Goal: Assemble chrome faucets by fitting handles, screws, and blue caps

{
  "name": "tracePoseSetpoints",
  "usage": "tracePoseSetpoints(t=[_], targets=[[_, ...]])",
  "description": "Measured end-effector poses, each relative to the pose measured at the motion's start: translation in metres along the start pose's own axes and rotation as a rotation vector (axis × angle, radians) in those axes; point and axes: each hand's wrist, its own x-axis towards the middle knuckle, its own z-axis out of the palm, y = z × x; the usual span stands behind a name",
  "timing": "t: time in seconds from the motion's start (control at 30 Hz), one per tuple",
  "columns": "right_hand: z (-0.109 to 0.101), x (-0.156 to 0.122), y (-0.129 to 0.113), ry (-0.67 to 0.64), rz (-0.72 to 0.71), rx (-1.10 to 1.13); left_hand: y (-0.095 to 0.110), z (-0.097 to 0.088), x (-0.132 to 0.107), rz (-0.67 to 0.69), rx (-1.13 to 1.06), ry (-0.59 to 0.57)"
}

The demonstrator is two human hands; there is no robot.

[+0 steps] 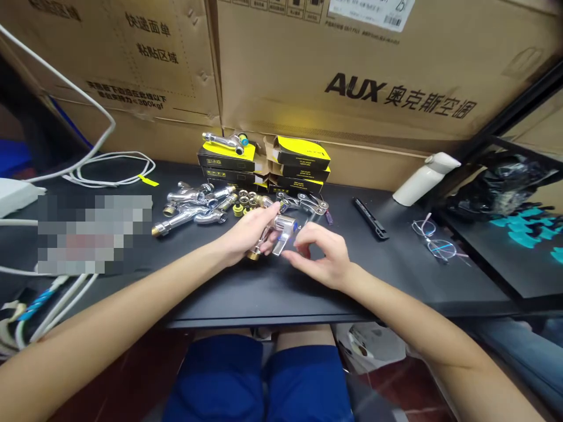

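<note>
Head view: the left hand (248, 237) closes around a chrome tap with a brass threaded end (285, 225), held over the black tabletop (246, 287), while the right hand (319, 255) hovers just beside it, fingers curled narrow, and whether they touch the tap I cannot tell. Toward the far left lie loose chrome tap bodies (189, 212) and small brass fittings (246, 200), with stacked black-and-yellow boxes (264, 164) behind them. To the right are a black folding tool (369, 218), thin-framed glasses (433, 240) and a white flask (424, 179)

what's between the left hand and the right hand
A chrome tap, gripped by the left hand, lies between it and the right hand, as the head view shows.
</note>
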Motion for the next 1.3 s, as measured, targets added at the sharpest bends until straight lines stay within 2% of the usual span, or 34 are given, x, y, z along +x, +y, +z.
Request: tracePoseSetpoints(t=[0.07,0.1,0.23,0.33,0.47,0.57,0.7,0.8,0.93,1.0,1.07,1.2,1.3], targets=[[-0.005,0.002,-0.001,0.118,-0.172,-0.175,-0.001,0.001,0.0,-0.064,-0.051,-0.057],[-0.007,0.003,-0.001,0.123,-0.216,-0.23,-0.002,0.001,0.0,-0.071,-0.067,-0.06],[-0.015,0.009,0.004,-0.051,-0.332,-0.329,-0.002,0.001,0.002,-0.128,-0.153,-0.016],[-0.012,0.008,0.012,-0.064,-0.357,-0.359,0.0,-0.001,0.002,-0.145,-0.144,0.011],[-0.004,0.002,0.016,0.096,-0.327,-0.367,0.002,0.002,-0.001,-0.074,0.002,-0.083],[-0.001,-0.002,0.014,0.154,-0.18,-0.17,0.003,0.005,-0.006,0.024,0.142,-0.128],[0.0,-0.001,0.014,0.196,0.299,0.142,0.002,0.004,-0.011,0.231,0.43,-0.03],[0.0,0.005,0.018,0.158,0.574,0.456,0.001,0.002,-0.013,0.336,0.583,-0.019],[-0.004,0.013,0.019,0.046,0.78,0.713,0.001,0.001,-0.015,0.4,0.653,-0.025],[-0.006,0.015,0.017,-0.014,0.814,0.739,0.001,0.002,-0.015,0.401,0.635,-0.029],[-0.008,0.015,0.015,-0.01,0.794,0.709,0.001,0.002,-0.015,0.356,0.535,-0.036],[-0.007,0.013,0.015,0.048,0.656,0.581,0.002,0.001,-0.012,0.254,0.261,-0.043],[-0.006,0.01,0.016,0.053,0.544,0.493,0.002,0.002,-0.01,0.223,0.237,-0.028]])
